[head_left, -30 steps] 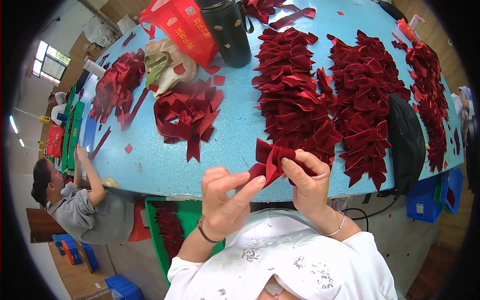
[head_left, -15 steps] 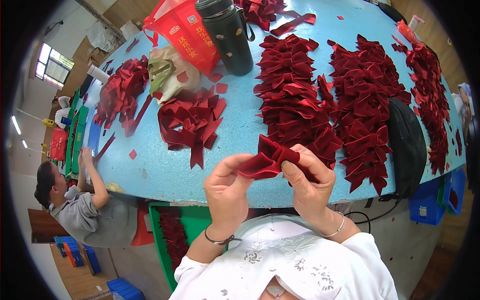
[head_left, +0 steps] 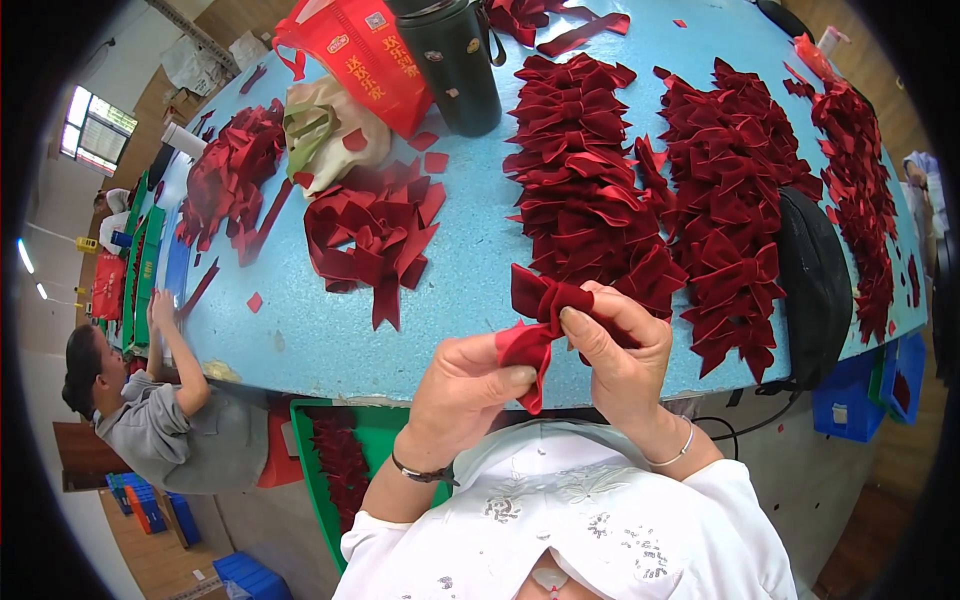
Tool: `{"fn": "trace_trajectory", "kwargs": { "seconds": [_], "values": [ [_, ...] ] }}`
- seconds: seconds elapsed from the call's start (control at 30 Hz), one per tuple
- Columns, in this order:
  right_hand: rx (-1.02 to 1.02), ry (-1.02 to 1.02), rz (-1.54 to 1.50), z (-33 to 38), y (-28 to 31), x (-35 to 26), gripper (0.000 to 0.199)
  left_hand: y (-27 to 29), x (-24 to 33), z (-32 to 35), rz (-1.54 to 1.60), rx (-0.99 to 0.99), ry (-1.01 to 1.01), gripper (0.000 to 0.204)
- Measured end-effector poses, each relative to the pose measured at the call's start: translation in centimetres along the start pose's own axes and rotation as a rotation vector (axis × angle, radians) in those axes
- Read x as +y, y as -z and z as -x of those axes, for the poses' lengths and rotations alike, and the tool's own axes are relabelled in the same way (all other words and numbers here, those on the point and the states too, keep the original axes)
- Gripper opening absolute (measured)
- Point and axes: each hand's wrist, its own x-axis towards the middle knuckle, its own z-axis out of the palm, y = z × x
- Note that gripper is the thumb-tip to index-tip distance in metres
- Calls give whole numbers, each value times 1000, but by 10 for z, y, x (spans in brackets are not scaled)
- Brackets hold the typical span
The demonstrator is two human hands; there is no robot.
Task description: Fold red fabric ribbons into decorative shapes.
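A dark red velvet bow (head_left: 545, 305) is held up between my two hands, just above the table's near edge. My left hand (head_left: 460, 395) pinches its lower tail, which hangs down with the lighter red underside showing. Closed on the upper right part near the knot is my right hand (head_left: 625, 345), thumb pressed on the fabric. Right behind them lies a long row of finished-looking bows (head_left: 590, 200). A loose heap of red ribbon strips (head_left: 375, 235) rests to the left of the bow.
Farther back on the blue table (head_left: 460, 290) stand a dark bottle (head_left: 455, 75), a red bag (head_left: 350, 60) and a cream cloth bag (head_left: 340, 130). More bow rows (head_left: 730, 200) and a black bag (head_left: 815, 280) lie right. A green crate (head_left: 320, 480) is below; a person (head_left: 160, 400) works left.
My left hand has moved lower and pinches the bow's tail, which now hangs down. The bow has turned and its upper loop shows. My right hand keeps its hold.
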Motion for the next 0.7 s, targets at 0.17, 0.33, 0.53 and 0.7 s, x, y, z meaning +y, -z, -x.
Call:
{"fn": "trace_trajectory", "kwargs": {
  "seconds": [0.17, 0.33, 0.53, 0.7],
  "values": [
    [-59, -93, -25, 0, 1, -1, 10, 11, -2, -3, -316, 35, -316, 24],
    [-39, -257, -157, -1, -2, 1, 10, 10, -4, -4, -710, 128, -572, 24],
    [-69, -349, -200, 0, 2, 3, 11, 9, 2, 4, -1373, 134, -977, 22],
    [-123, -301, -137, 1, 6, 1, 11, 12, 16, -1, -1481, -71, -963, 21]
  ]
}}
